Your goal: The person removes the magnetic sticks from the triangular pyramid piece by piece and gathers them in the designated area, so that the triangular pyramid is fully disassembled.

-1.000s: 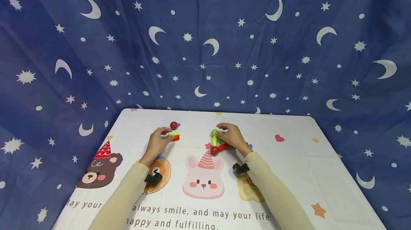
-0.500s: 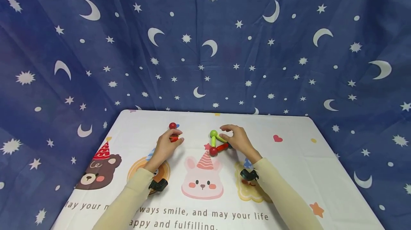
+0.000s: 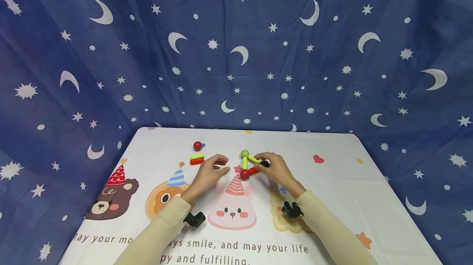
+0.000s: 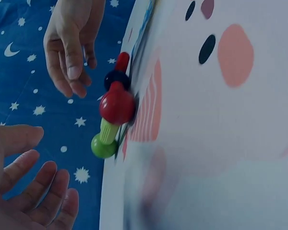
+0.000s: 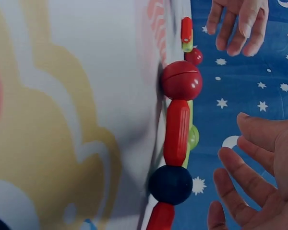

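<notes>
Neither grip holds anything: right hand (image 3: 276, 169), fingers relaxed, sits just right of the stick-and-ball triangle (image 3: 250, 165) at the desk's (image 3: 332, 183) centre, nearer it than the spread left hand (image 3: 209, 173), which lies just left.

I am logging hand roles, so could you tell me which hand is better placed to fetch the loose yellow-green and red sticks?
Probably the left hand: it is open, empty and nearer the stacked yellow-green and red sticks; the right hand is at the ball-and-stick triangle.
</notes>
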`<control>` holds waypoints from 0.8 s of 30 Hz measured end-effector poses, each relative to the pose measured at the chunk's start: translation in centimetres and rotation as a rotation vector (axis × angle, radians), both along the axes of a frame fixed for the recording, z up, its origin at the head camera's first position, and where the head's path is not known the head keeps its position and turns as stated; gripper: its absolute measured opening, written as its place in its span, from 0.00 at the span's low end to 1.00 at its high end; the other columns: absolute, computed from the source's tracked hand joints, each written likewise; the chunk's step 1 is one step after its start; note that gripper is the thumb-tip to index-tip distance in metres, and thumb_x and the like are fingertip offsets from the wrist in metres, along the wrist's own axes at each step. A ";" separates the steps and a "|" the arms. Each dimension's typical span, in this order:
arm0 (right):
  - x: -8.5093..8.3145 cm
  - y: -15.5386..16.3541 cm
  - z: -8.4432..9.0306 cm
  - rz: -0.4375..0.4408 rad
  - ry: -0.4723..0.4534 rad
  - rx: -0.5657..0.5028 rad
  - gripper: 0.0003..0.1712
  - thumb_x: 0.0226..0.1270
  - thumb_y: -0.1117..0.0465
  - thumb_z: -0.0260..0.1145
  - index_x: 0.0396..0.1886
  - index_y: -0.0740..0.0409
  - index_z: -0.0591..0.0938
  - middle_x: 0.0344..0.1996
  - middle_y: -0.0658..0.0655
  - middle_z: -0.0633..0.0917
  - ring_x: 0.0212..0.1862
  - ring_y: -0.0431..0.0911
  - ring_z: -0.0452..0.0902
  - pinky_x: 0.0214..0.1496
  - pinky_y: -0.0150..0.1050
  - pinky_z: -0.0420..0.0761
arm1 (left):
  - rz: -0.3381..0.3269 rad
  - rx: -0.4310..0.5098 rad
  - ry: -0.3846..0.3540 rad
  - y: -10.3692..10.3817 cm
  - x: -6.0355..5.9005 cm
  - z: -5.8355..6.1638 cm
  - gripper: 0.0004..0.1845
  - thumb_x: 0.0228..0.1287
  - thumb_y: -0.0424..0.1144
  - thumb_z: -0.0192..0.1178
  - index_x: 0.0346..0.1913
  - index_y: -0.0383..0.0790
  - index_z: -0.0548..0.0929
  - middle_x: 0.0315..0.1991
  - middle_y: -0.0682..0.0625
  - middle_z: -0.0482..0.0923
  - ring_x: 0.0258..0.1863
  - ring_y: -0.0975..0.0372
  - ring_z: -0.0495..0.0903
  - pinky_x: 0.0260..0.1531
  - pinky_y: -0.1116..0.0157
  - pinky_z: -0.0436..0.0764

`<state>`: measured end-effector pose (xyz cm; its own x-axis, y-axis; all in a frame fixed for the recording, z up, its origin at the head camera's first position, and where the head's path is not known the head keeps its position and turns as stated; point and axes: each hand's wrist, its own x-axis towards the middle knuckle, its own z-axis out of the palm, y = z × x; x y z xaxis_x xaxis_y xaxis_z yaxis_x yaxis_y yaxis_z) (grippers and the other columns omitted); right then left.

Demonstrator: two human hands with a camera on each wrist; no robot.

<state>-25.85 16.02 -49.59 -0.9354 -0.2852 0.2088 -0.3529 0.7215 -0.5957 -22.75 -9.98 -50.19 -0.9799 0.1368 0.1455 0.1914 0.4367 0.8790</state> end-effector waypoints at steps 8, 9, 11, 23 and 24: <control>0.2 -0.1 -0.6 0.016 -0.009 0.027 0.18 0.59 0.55 0.74 0.50 0.50 0.86 0.51 0.53 0.87 0.56 0.53 0.80 0.63 0.54 0.74 | -0.091 -0.045 -0.061 2.0 0.0 -0.9 0.17 0.61 0.35 0.66 0.52 0.39 0.80 0.51 0.43 0.82 0.55 0.52 0.80 0.58 0.53 0.78; 0.1 -0.2 -0.6 0.022 -0.008 0.025 0.19 0.58 0.56 0.74 0.50 0.50 0.86 0.51 0.53 0.87 0.56 0.53 0.80 0.62 0.54 0.75 | -0.101 -0.053 -0.065 2.2 -0.1 -1.0 0.17 0.61 0.35 0.66 0.53 0.39 0.80 0.51 0.43 0.82 0.55 0.52 0.80 0.58 0.52 0.78; 0.1 -0.2 -0.8 0.038 -0.007 0.026 0.19 0.58 0.56 0.75 0.50 0.51 0.86 0.51 0.53 0.87 0.55 0.53 0.79 0.62 0.53 0.75 | -0.119 -0.061 -0.071 2.5 -0.2 -1.2 0.17 0.61 0.35 0.66 0.53 0.38 0.79 0.51 0.43 0.82 0.56 0.51 0.80 0.59 0.52 0.77; -0.4 -0.3 -1.4 0.101 0.030 0.081 0.18 0.55 0.56 0.76 0.48 0.50 0.88 0.48 0.53 0.88 0.49 0.50 0.79 0.56 0.50 0.77 | -0.136 -0.086 -0.094 3.8 -0.6 -2.2 0.15 0.59 0.37 0.68 0.50 0.43 0.80 0.46 0.48 0.83 0.50 0.55 0.82 0.54 0.55 0.79; -0.4 -0.3 -1.4 0.102 0.025 0.083 0.18 0.55 0.56 0.76 0.47 0.50 0.88 0.48 0.53 0.88 0.48 0.50 0.79 0.55 0.50 0.77 | -0.137 -0.084 -0.098 3.9 -0.6 -2.3 0.15 0.59 0.37 0.68 0.49 0.42 0.81 0.46 0.48 0.83 0.49 0.56 0.82 0.53 0.56 0.80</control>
